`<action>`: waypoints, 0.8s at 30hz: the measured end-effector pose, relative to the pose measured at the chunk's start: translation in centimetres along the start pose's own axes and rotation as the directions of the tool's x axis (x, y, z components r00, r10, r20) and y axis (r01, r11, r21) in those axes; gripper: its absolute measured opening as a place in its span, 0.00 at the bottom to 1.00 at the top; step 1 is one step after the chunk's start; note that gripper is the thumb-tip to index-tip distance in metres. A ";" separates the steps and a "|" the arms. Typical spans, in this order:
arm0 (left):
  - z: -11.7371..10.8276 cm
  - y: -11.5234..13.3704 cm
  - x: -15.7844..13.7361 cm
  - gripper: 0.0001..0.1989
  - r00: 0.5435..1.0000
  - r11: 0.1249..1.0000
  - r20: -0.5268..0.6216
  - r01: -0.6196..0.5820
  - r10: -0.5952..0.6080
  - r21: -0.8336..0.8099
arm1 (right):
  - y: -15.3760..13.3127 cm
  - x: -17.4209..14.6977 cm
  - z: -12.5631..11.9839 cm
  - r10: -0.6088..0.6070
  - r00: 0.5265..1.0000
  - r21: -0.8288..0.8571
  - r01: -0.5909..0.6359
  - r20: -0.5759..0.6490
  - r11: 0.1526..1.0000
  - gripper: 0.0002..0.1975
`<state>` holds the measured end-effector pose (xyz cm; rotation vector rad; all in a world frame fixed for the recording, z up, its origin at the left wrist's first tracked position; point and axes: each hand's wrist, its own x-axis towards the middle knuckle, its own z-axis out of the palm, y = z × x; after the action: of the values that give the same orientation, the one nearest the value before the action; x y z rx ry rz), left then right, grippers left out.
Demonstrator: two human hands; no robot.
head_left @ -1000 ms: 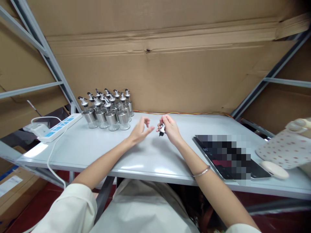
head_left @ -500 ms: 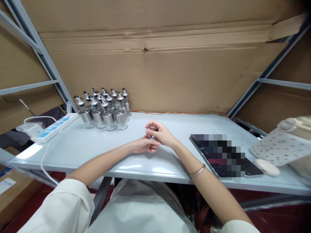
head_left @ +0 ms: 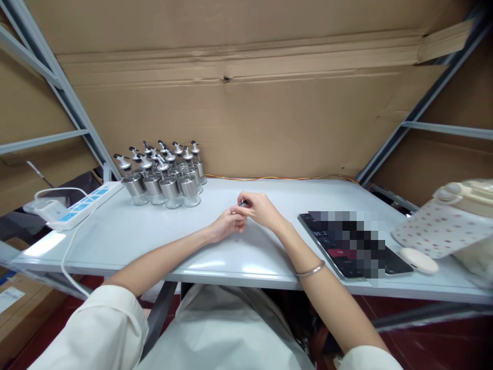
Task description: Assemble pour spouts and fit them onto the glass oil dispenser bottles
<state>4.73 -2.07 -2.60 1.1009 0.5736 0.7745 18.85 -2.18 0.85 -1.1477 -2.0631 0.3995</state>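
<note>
Over the middle of the table (head_left: 215, 262) my two hands meet. My right hand (head_left: 260, 209), palm down with curled fingers, pinches a small dark, shiny object (head_left: 243, 203). Most of that object is hidden by the fingers, so its kind cannot be told. My left hand (head_left: 226, 225) is closed just below and to the left, its fingertips touching my right hand's; whatever lies inside its fingers is hidden. Back left, several glass oil bottles (head_left: 171, 191) with steel sleeves and black-tipped pour spouts stand upright in a group, apart from both hands.
A white power strip (head_left: 82, 208) with a plugged-in charger lies along the left edge, its cable (head_left: 64, 257) hanging over the front. To the right are a tablet (head_left: 327, 252), a round cream-coloured disc (head_left: 418, 260) and a dotted container (head_left: 435, 226). Cardboard (head_left: 269, 118) walls the back.
My right hand has turned and its fingers have shifted over the small object, showing more of its shiny surface. My left hand has risen slightly with its fingers curled closer. The view has shifted slightly.
</note>
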 end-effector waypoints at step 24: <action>-0.2 0.1 -0.6 0.09 0.959 0.969 0.194 0.170 -0.205 0.182 | -0.9 -0.3 0.2 0.110 0.989 -0.232 -0.084 0.099 0.969 0.19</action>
<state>4.16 -2.39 -2.54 1.2424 0.5584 0.4438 18.26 -2.91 1.07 -1.3947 -2.1981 0.2843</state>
